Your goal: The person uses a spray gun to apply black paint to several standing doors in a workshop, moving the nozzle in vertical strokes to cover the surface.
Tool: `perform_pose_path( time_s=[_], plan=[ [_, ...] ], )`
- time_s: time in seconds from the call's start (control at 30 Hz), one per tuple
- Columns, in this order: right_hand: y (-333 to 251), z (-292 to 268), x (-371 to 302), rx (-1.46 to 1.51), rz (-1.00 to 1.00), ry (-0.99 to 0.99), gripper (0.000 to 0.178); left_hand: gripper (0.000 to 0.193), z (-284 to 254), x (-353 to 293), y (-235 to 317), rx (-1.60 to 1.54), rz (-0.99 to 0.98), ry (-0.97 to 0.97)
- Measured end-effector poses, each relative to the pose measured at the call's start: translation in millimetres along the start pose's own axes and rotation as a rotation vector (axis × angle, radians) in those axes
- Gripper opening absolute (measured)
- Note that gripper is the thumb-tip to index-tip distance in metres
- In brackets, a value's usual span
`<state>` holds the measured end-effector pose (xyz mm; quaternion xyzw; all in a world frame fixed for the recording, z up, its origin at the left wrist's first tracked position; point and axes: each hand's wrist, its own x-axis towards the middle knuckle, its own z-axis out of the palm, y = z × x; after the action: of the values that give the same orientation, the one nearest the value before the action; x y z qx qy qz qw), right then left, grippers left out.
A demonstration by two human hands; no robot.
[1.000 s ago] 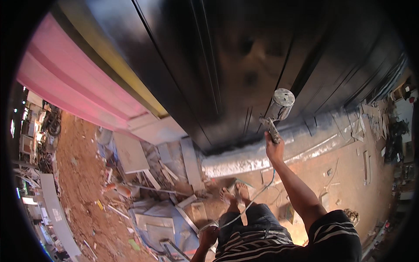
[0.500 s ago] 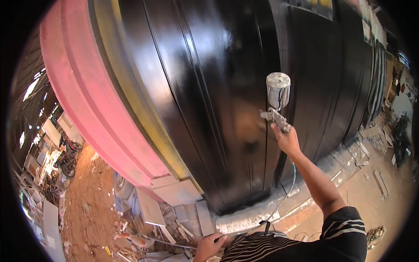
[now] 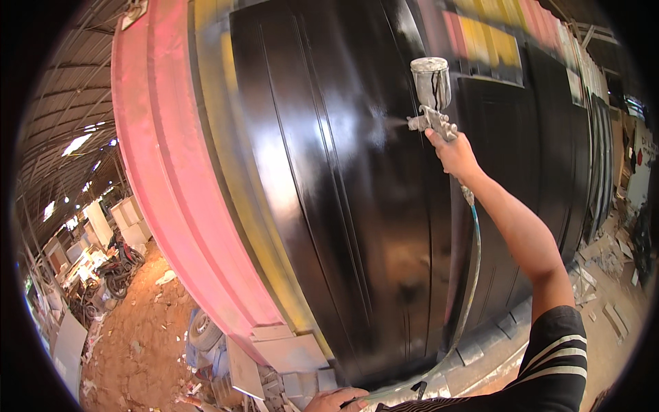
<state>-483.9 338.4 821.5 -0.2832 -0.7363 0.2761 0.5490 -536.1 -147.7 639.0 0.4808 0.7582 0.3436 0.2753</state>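
Observation:
My right hand (image 3: 456,154) is wrapped round the grip of a spray gun (image 3: 432,123), whose paint-spattered metal cup (image 3: 431,84) stands on top. A faint mist leaves its nozzle toward the left, in front of a tall glossy black ribbed metal panel (image 3: 371,206). From the gun's grip an air hose (image 3: 473,275) hangs down and curves back toward my waist. At the lower edge my left hand (image 3: 336,400) is closed on the hose, partly cut off by the picture's edge.
Left of the black surface run a yellow strip (image 3: 264,206) and a pink ribbed panel (image 3: 178,192). Board offcuts (image 3: 292,357) and a tyre (image 3: 204,332) lie at their foot. A motorbike (image 3: 120,268) stands farther left on the dirt floor. Scrap pieces (image 3: 616,321) lie at right.
My right hand has raised the spray gun higher along the black panel, and mist now shows at its nozzle. The view has tilted up. My left hand sits lower in the picture.

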Motion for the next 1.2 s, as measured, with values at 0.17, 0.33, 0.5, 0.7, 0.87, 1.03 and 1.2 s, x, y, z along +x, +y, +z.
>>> perform_pose_path(
  time_s=[0.17, 0.33, 0.5, 0.7, 0.87, 1.03, 1.2],
  plan=[
    [-46, -14, 64, -0.020, -0.119, 0.079, 0.050, 0.028, -9, -5, 15, -0.105, 0.088, 0.002],
    [-100, -16, 108, 0.030, -0.113, 0.074, 0.064, 0.033, -16, -12, 25, -0.076, 0.316, 0.087],
    [-146, -17, 137, 0.077, -0.114, 0.181, 0.056, 0.035, -19, -14, 40, -0.095, 0.368, 0.158],
    [-188, -15, 181, 0.157, -0.197, 0.296, 0.060, 0.038, -18, -8, 29, -0.016, 0.448, 0.278],
    [-216, -19, 198, 0.183, -0.218, 0.349, 0.065, 0.038, -18, -3, 36, -0.045, 0.472, 0.335],
    [-234, -15, 211, 0.271, -0.231, 0.395, 0.068, 0.039, -19, 2, 43, -0.073, 0.437, 0.353],
    [-231, -1, 221, 0.259, -0.226, 0.330, 0.064, 0.038, -20, 11, 38, -0.108, 0.488, 0.323]
  ],
)
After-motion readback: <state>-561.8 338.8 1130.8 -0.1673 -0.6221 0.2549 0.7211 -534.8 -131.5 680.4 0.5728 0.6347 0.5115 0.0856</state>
